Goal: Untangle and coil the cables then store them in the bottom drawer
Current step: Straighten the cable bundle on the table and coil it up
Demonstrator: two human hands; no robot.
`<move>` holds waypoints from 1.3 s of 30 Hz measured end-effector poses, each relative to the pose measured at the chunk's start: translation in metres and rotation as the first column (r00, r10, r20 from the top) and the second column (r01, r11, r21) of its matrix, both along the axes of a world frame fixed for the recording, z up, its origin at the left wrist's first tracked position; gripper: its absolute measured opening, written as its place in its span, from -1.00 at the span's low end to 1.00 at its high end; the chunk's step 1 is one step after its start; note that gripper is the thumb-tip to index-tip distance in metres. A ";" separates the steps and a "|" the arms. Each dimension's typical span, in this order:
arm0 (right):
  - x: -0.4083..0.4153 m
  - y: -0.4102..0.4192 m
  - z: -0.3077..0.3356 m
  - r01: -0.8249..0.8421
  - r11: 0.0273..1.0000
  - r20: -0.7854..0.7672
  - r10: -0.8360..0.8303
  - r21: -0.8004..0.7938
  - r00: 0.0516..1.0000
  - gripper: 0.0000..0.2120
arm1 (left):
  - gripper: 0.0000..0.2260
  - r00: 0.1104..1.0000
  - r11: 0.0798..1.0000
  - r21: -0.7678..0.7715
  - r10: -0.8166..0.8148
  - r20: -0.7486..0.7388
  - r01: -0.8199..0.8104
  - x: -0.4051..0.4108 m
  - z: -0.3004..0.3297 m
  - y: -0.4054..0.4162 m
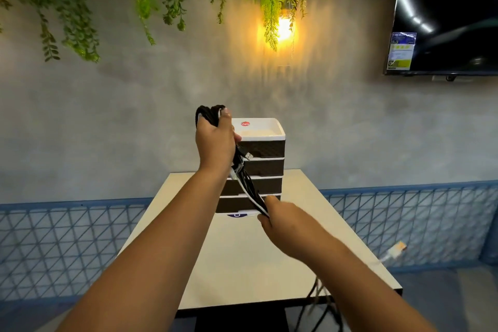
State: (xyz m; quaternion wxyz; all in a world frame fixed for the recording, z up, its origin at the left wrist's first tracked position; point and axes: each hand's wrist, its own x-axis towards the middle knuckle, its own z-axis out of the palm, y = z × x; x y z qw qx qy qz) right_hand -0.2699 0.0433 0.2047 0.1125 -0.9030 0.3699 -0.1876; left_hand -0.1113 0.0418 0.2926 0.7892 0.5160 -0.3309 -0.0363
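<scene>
Cables (244, 178) are held taut above the drawers (258, 167) for coiling: left hand (215, 140) fingers clamped on the bundle, right hand (280, 219) fingers pinching strands lower down.

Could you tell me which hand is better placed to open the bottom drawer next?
Probably the right hand: it sits right beside the bottom drawer, gripping only trailing cables. The left hand is raised, holding the coil.

Matt black cables (246, 183), glossy plastic drawer unit (262, 148), smooth tabletop (242, 264)
</scene>
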 end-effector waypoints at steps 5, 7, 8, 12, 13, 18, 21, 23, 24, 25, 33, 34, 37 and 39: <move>-0.004 0.004 0.054 -0.170 0.935 -0.233 0.098 -0.310 0.968 -0.78 | -0.78 0.945 0.936 0.335 -0.008 0.327 -0.108 -0.011 -0.004 0.002; -0.008 -0.002 0.072 -0.254 0.885 -0.285 0.146 -0.390 0.947 -0.74 | -0.80 0.943 0.883 0.469 -0.134 0.304 -0.025 -0.008 -0.005 0.002; -0.010 -0.006 0.080 -0.287 0.869 -0.295 0.173 -0.403 0.940 -0.73 | -0.80 0.942 0.851 0.523 -0.210 0.262 0.044 -0.006 -0.006 0.003; -0.017 -0.022 0.099 -0.329 0.890 -0.181 0.284 -0.316 0.942 -0.74 | -0.73 0.841 0.653 0.644 -0.540 0.028 0.398 0.017 -0.009 0.010; -0.019 -0.026 0.103 -0.320 0.907 -0.138 0.292 -0.275 0.946 -0.76 | -0.71 0.804 0.589 0.661 -0.594 -0.037 0.465 0.020 -0.012 0.012; -0.017 -0.024 0.112 -0.361 0.930 -0.141 0.350 -0.062 0.926 -0.82 | -0.79 0.859 0.673 0.571 -0.497 -0.121 0.470 0.006 -0.019 0.007; -0.012 -0.013 0.112 -0.385 0.910 -0.233 0.345 -0.156 0.909 -0.81 | -0.75 0.887 0.842 0.330 -0.318 -0.336 0.427 0.011 -0.017 -0.006; -0.011 -0.008 0.113 -0.398 0.898 -0.250 0.348 -0.186 0.903 -0.81 | -0.72 0.932 0.892 0.327 -0.217 -0.291 0.310 0.014 -0.017 -0.010; -0.010 -0.006 0.113 -0.407 0.891 -0.264 0.352 -0.198 0.898 -0.81 | -0.72 0.963 0.906 0.356 -0.158 -0.218 0.229 0.011 -0.017 -0.008; -0.009 -0.003 0.113 -0.420 0.882 -0.280 0.357 -0.213 0.891 -0.80 | -0.73 0.988 0.912 0.388 -0.095 -0.118 0.134 0.008 -0.019 -0.006; 0.000 -0.011 0.126 -0.439 0.882 -0.132 0.420 -0.175 0.898 -0.78 | -0.83 0.884 0.727 0.549 -0.465 -0.047 0.412 -0.005 -0.024 0.009; -0.002 -0.017 0.129 -0.423 0.893 -0.073 0.416 -0.155 0.906 -0.77 | -0.85 0.817 0.662 0.514 -0.556 -0.152 0.546 -0.005 -0.025 0.014; -0.005 -0.031 0.130 -0.417 0.904 0.047 0.422 -0.100 0.905 -0.77 | -0.88 0.678 0.549 0.439 -0.702 -0.220 0.711 -0.002 -0.033 0.019; -0.004 -0.036 0.126 -0.427 0.902 0.090 0.431 -0.066 0.898 -0.77 | -0.81 0.641 0.542 0.394 -0.745 -0.183 0.742 -0.004 -0.032 0.020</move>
